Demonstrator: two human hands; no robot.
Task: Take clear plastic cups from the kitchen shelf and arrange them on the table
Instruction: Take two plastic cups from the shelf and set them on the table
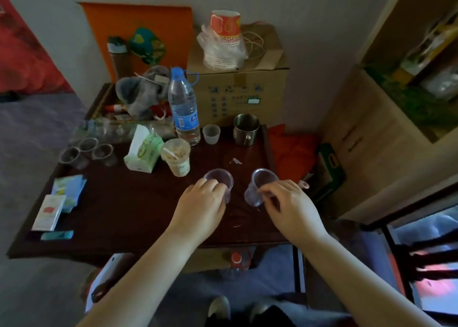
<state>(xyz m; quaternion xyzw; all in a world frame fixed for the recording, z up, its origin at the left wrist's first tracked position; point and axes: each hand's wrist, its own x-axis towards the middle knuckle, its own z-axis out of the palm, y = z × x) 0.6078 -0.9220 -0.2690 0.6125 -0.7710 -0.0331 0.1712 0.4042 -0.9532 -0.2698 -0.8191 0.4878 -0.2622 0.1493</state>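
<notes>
At the bottom of the frame two bare forearms reach up toward the middle, and both hands are busy. The left hand [202,200] is wrapped over the side of a clear cup [219,180] that stands upright on the dark table [128,203], fingers curled round its wall. Just right of it, the right hand [287,203] pinches a second cup [260,185] near its base, and that one is tilted, mouth leaning toward upper left; whether its bottom touches the table, I cannot tell. The two cups sit near each other at frame centre, not touching.

So this looks like the placing step: cups are down at the table, being set out. The next move, as I read it, calls for righting the tilted cup, seating it flat beside its partner, then easing both grips off without knocking these light cups over.

Further up, a food cup [176,157] with a stick in it and a tissue pack [143,151] crowd the middle. At middle left, three more clear cups [86,152] already stand in a cluster near the table edge. Beyond those come a water bottle [184,106], a small pale cup [211,134] and a steel mug [246,129]. Farthest back, a cardboard box [238,91] carries a bagged stack of paper cups [224,42]. A wooden shelf unit [406,79] fills the upper right.
</notes>
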